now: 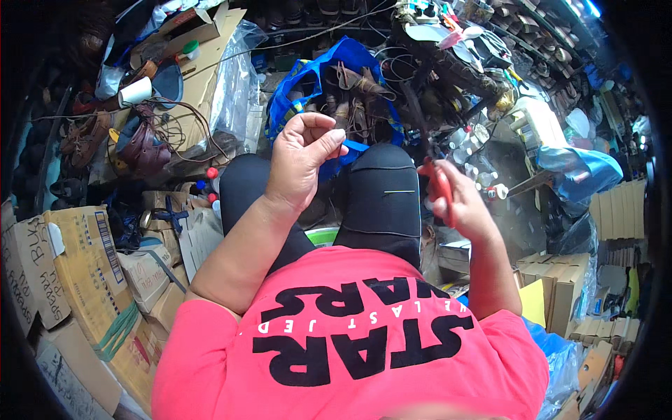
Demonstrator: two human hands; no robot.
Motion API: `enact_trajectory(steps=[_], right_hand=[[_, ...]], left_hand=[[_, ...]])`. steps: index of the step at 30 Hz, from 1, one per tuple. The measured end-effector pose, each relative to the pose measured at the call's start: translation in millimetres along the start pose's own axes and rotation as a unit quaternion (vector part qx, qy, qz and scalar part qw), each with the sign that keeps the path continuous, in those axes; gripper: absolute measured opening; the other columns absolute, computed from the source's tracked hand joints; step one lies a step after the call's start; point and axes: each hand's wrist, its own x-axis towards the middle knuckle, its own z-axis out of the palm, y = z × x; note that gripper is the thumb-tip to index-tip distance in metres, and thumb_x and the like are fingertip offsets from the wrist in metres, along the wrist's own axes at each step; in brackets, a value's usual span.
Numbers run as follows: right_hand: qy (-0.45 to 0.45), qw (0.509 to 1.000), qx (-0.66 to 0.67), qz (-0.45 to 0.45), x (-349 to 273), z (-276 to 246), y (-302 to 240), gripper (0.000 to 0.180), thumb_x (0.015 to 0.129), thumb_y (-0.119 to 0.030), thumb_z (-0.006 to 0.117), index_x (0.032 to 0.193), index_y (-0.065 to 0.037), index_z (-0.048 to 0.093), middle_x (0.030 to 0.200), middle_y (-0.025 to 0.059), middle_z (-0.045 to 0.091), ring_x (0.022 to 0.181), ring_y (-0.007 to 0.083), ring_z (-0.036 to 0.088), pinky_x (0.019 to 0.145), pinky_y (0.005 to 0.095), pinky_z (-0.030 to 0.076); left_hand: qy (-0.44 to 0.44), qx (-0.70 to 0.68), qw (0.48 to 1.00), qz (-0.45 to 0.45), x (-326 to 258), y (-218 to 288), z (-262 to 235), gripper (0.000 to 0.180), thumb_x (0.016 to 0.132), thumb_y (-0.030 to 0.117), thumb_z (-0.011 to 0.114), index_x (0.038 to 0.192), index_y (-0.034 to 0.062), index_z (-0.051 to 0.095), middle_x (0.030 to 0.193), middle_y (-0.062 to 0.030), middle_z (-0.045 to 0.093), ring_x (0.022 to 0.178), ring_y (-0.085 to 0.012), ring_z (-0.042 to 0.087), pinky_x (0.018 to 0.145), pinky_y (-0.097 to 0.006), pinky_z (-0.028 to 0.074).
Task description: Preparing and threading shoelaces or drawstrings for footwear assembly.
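Observation:
My left hand (pixel 302 157) is raised above my left knee, thumb and fingers pressed together in a pinch. Whatever it holds, if anything, is too small to make out. Beside my right knee, my right hand (pixel 467 203) is wrapped round the handles of red-handled scissors (pixel 442 187), slightly blurred, with their dark end pointing away from me. A thin, straight, pale yellow strip (pixel 399 191) lies across my right thigh, between the two hands. Just beyond my knees sits a blue bag (pixel 283 91) with brown shoes (pixel 358 112) inside.
Cardboard boxes (pixel 80 259) are stacked at the left. A cardboard sheet (pixel 203 91) bears a white cup (pixel 135 92), cords and leather pieces. Small bottles (pixel 470 143) stand at the right, near a blue plastic bag (pixel 581 171). A cluttered work stand (pixel 455 63) rises at the back.

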Motion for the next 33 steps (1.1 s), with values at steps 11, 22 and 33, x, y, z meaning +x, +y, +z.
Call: enact_trajectory(steps=[11, 22, 33], right_hand=[[-0.073, 0.997, 0.01, -0.009, 4.6, 38.9, 5.0, 0.064, 0.072, -0.052, 0.064, 0.111, -0.003, 0.052, 0.071, 0.0041, 0.048, 0.066, 0.0136, 0.046, 0.061, 0.0282, 0.04], [-0.074, 0.996, 0.025, -0.038, 13.8, 52.0, 6.8, 0.062, 0.072, -0.051, 0.062, 0.11, -0.003, 0.052, 0.069, 0.0039, 0.047, 0.066, 0.0141, 0.047, 0.061, 0.0278, 0.04], [-0.057, 0.997, 0.034, -0.046, 18.4, 55.9, 19.1, 0.058, 0.074, -0.049, 0.06, 0.108, -0.002, 0.054, 0.075, 0.0047, 0.051, 0.07, 0.013, 0.047, 0.063, 0.0268, 0.04]], left_hand=[[0.033, 0.024, 0.995, 0.094, -2.3, 4.2, 10.4, 0.015, 0.083, -0.002, 0.061, 0.095, 0.0043, 0.054, 0.083, -0.005, 0.06, 0.071, -0.0149, 0.061, 0.066, -0.026, 0.051], [0.048, 0.033, 0.994, 0.096, -2.7, 2.4, 6.7, 0.015, 0.083, -0.002, 0.061, 0.094, 0.0048, 0.054, 0.083, -0.0044, 0.059, 0.07, -0.0134, 0.061, 0.066, -0.026, 0.052], [0.043, 0.047, 0.993, 0.097, -5.3, 0.7, 8.5, 0.014, 0.083, -0.001, 0.062, 0.094, 0.0049, 0.054, 0.082, -0.0037, 0.059, 0.071, -0.0125, 0.061, 0.067, -0.026, 0.052]])
